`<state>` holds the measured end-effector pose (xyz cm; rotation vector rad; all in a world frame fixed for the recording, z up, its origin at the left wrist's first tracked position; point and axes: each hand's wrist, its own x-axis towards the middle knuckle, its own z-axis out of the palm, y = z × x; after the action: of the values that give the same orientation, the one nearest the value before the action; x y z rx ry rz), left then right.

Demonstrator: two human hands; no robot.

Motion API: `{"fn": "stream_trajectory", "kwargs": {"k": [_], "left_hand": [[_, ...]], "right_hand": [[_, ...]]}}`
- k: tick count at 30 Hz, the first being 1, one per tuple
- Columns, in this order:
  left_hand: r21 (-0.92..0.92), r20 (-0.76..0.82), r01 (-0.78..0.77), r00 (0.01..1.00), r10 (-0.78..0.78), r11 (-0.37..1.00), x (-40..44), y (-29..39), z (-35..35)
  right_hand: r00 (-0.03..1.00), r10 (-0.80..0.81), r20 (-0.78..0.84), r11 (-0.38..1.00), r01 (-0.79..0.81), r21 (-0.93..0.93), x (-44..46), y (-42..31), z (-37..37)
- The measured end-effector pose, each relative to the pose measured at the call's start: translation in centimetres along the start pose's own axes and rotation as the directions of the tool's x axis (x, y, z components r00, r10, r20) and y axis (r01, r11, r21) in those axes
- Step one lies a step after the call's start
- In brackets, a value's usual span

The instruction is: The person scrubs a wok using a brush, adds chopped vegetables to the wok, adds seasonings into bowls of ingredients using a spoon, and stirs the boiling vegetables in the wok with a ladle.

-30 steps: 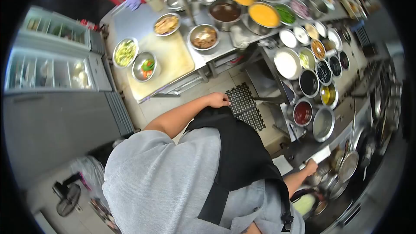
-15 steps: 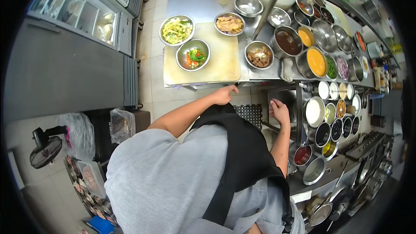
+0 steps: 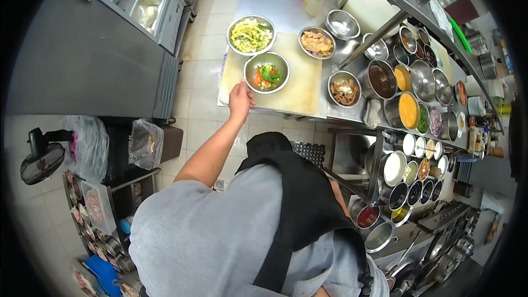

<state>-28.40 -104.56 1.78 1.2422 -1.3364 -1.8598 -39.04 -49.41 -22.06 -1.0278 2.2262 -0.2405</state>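
Observation:
My left hand [image 3: 241, 100] reaches over the front edge of the cutting board [image 3: 300, 85], fingers loosely bent and apart with nothing between them. Just beyond its fingertips stands a steel bowl [image 3: 281, 81] of chopped red and green vegetables [image 3: 268, 76]; whether they touch its rim I cannot tell. Behind that bowl is another with shredded cabbage-like greens [image 3: 252, 36]. To the right, one bowl holds pale sliced pieces [image 3: 317, 43], and another has brown meat-like strips [image 3: 344, 92] with white bits on top. My right hand is hidden; only part of its forearm [image 3: 337, 193] shows beside the black apron.
Pots of dark sauce [image 3: 382, 80] and orange sauce [image 3: 408, 111] stand to the right, under a shelf post [image 3: 379, 34]. An empty steel bowl [image 3: 342, 24] and squeeze bottles [image 3: 317, 0] are at the back. A grey fridge [image 3: 104, 49] flanks the left.
My left hand has moved left and forward to the board's edge near the vegetable bowl. My right hand has dropped out of sight. The view has shifted, with the counter now further right.

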Motion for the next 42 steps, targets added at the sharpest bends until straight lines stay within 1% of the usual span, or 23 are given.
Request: {"fn": "stream_trajectory", "kwargs": {"k": [3, 8, 11, 13, 14, 15, 16, 17, 18, 19, 20, 22, 23, 24, 25, 27, 29, 33, 34, 35, 36, 37, 42], "left_hand": [[0.202, 0.096, -0.151, 0.986, 0.134, 0.968, 1.5, 0.1, 0.2], [0.281, 0.269, -0.139, 0.961, 0.061, 0.950, 1.9, -0.1, 0.2], [0.277, 0.000, -0.057, 0.998, 0.059, 0.959, 5.7, 1.9, -2.2], [0.288, -0.163, -0.245, 0.940, 0.299, 0.926, 10.5, 3.5, -3.4], [0.600, -0.105, -0.342, 0.862, 0.495, 0.723, 16.2, 1.8, -5.6], [0.609, -0.074, -0.311, 0.894, 0.442, 0.730, 19.2, 1.8, -6.6], [0.568, 0.038, -0.147, 0.988, 0.152, 0.810, 19.8, 4.3, -6.9], [0.568, 0.046, -0.089, 0.996, 0.076, 0.818, 17.3, 7.9, -5.2], [0.608, 0.079, -0.072, 0.996, 0.031, 0.791, 18.3, 8.4, -5.3], [0.647, 0.112, -0.061, 0.994, -0.015, 0.760, 19.2, 8.9, -5.4], [0.684, 0.144, -0.055, 0.988, -0.061, 0.727, 20.1, 9.3, -5.5], [0.376, 0.148, 0.188, 0.955, -0.259, 0.907, 18.3, 11.1, -5.1], [0.364, 0.242, 0.141, 0.940, -0.240, 0.921, 19.1, 10.8, -6.1], [0.339, 0.164, 0.250, 0.934, -0.318, 0.907, 17.5, 12.3, -4.8], [0.354, 0.184, 0.237, 0.931, -0.316, 0.904, 17.3, 12.3, -4.1], [0.517, 0.211, 0.081, 0.953, -0.218, 0.852, 17.1, 11.5, -3.4], [0.532, 0.206, 0.074, 0.955, -0.213, 0.844, 18.4, 10.7, -3.3], [0.393, 0.314, -0.068, 0.947, -0.064, 0.917, 15.2, 12.0, -1.2], [0.363, 0.285, -0.055, 0.957, -0.055, 0.930, 14.9, 11.8, -1.2], [0.361, 0.325, -0.082, 0.945, -0.042, 0.929, 18.1, 9.9, -3.3], [0.515, 0.370, -0.281, 0.925, 0.086, 0.810, 17.7, 9.5, -3.1], [0.243, 0.278, -0.174, 0.955, 0.103, 0.954, 13.0, 11.0, -0.7], [0.221, 0.108, -0.326, 0.945, 0.309, 0.919, 2.4, 13.9, 5.0]], "right_hand": [[0.953, 0.285, 0.104, 0.912, -0.303, 0.277, -1.4, -1.3, 1.0], [0.918, 0.382, 0.111, 0.849, -0.395, 0.351, -2.6, -1.0, 3.8], [0.944, 0.330, 0.005, 0.904, -0.318, 0.286, -2.9, 1.0, 7.2], [0.960, 0.241, -0.145, 0.961, -0.215, 0.176, -3.2, 3.1, 10.9], [0.929, 0.371, 0.006, 0.869, -0.349, 0.349, -3.5, -0.5, 6.0], [0.856, 0.490, 0.164, 0.717, -0.503, 0.484, -3.8, -4.8, 0.4], [0.751, 0.584, 0.308, 0.535, -0.641, 0.550, -4.2, -9.9, -6.2], [0.771, 0.528, 0.356, 0.653, -0.637, 0.410, -3.0, -7.2, -4.2], [0.769, 0.545, 0.335, 0.582, -0.634, 0.509, -2.4, -6.8, -4.1], [0.882, 0.452, 0.132, 0.830, -0.470, 0.299, -1.2, -5.7, -3.6], [0.900, 0.435, 0.005, 0.837, -0.406, 0.367, -1.0, -5.7, -4.3], [0.873, 0.486, -0.052, 0.758, -0.391, 0.522, -0.7, -8.0, -8.6], [0.846, 0.533, 0.027, 0.657, -0.434, 0.616, -1.2, -9.7, -11.7], [0.833, 0.553, 0.020, 0.635, -0.437, 0.637, -1.6, -10.6, -13.7], [0.869, 0.493, -0.045, 0.729, -0.384, 0.566, -1.8, -11.2, -15.6], [0.899, 0.426, -0.105, 0.809, -0.326, 0.489, -2.5, -11.4, -19.0], [0.906, 0.421, 0.044, 0.582, -0.307, 0.753, -2.8, -11.1, -21.9], [0.906, 0.336, -0.256, 0.823, -0.151, 0.547, -4.3, -7.9, -27.9], [0.913, 0.374, -0.161, 0.757, -0.201, 0.621, -4.9, -8.1, -30.7], [0.901, 0.288, -0.324, 0.861, -0.095, 0.500, -4.7, -5.9, -30.7], [0.912, 0.329, -0.244, 0.785, -0.121, 0.607, -4.8, -4.8, -32.1], [0.914, 0.350, -0.204, 0.751, -0.144, 0.644, -5.4, -4.3, -33.9], [0.912, 0.392, -0.123, 0.658, -0.185, 0.730, -8.0, 4.3, -37.7]]}}
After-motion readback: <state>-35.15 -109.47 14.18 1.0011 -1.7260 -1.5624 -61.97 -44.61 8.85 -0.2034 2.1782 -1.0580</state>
